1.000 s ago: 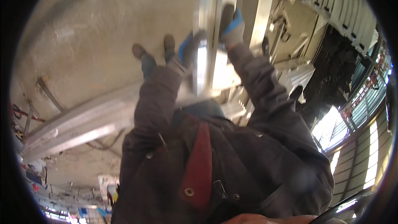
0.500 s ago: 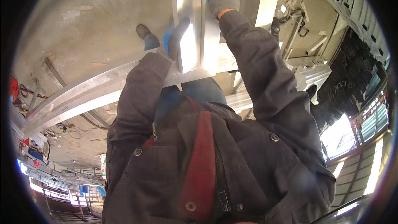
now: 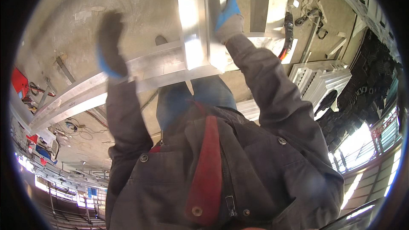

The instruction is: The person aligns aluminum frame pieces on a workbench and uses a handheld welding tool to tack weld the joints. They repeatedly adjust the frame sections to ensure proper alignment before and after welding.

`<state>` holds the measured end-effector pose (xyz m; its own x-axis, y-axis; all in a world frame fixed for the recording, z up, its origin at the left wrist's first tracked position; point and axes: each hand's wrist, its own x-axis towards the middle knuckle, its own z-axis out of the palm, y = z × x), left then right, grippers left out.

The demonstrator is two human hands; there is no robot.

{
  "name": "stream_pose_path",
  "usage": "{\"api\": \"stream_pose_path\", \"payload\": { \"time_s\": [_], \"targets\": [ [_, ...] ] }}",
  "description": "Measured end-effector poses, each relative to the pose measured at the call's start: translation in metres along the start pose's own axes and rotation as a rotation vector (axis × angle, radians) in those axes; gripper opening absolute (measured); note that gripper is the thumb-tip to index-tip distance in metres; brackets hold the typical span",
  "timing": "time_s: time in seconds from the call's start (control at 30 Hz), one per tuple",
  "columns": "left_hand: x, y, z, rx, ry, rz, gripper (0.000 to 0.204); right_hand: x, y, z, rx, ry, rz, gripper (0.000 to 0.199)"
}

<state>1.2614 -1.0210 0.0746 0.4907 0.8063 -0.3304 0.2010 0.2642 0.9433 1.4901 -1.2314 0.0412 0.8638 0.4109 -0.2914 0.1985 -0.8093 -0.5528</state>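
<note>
A long silvery metal profile [image 3: 194, 25], with raised edges and bright glare on it, runs away from me and ends over a crosswise metal beam [image 3: 157, 64]. My right hand [image 3: 230, 19], in a grey and blue glove, is closed on the right side of the profile, the fingers against its face. My left hand [image 3: 111, 44], gloved alike and blurred by motion, is in the air left of the profile, beyond the crosswise beam. Its fingers look stretched out, and nothing shows in them. A shoe tip [image 3: 160, 39] shows behind the beam.
A second metal length [image 3: 277, 0] lies right of the profile. Near it are a black wrapped cable bundle [image 3: 288, 30] and scraps on the floor. Stacked ribbed metal profiles [image 3: 321, 79] stand farther right, beside a dark heap [image 3: 362, 89]. A red case [image 3: 18, 83] is at far left.
My left hand has let go of the profile's left side and swung left. My right hand has moved slightly nearer along the profile. The view has shifted a little.
</note>
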Motion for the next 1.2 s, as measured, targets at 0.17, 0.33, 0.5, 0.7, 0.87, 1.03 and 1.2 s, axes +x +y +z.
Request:
{"api": "stream_pose_path", "payload": {
  "time_s": [0.17, 0.33, 0.5, 0.7, 0.87, 1.03, 1.2],
  "targets": [
    [0.006, 0.058, -0.053, 0.186, 0.428, 0.328, 0.068, -0.01, 0.0, -0.009, 0.021, -0.16, 0.073, 0.063],
    [-0.042, -0.041, 0.1, 0.698, -0.317, -0.115, 0.073, -0.005, 0.004, -0.003, 0.084, -0.02, -0.058, 0.058],
    [-0.05, -0.087, 0.161, 0.702, -0.561, -0.512, 0.094, -0.008, 0.009, -0.003, 0.028, 0.007, -0.06, 0.061],
    [-0.054, -0.065, 0.136, -0.172, -0.293, -0.559, 0.068, -0.008, 0.0, -0.007, 0.043, -0.044, 0.047, 0.063],
    [-0.067, -0.074, 0.136, -0.097, -0.321, -0.615, 0.057, -0.007, 0.002, -0.005, 0.031, -0.034, 0.057, 0.063],
    [-0.078, -0.063, 0.149, 0.116, -0.184, -0.532, 0.049, -0.006, 0.003, -0.002, 0.023, 0.019, -0.005, 0.062],
    [-0.072, -0.058, 0.143, -0.007, -0.224, -0.619, 0.047, -0.01, 0.001, -0.005, 0.016, 0.008, 0.019, 0.061]
  ]
}}
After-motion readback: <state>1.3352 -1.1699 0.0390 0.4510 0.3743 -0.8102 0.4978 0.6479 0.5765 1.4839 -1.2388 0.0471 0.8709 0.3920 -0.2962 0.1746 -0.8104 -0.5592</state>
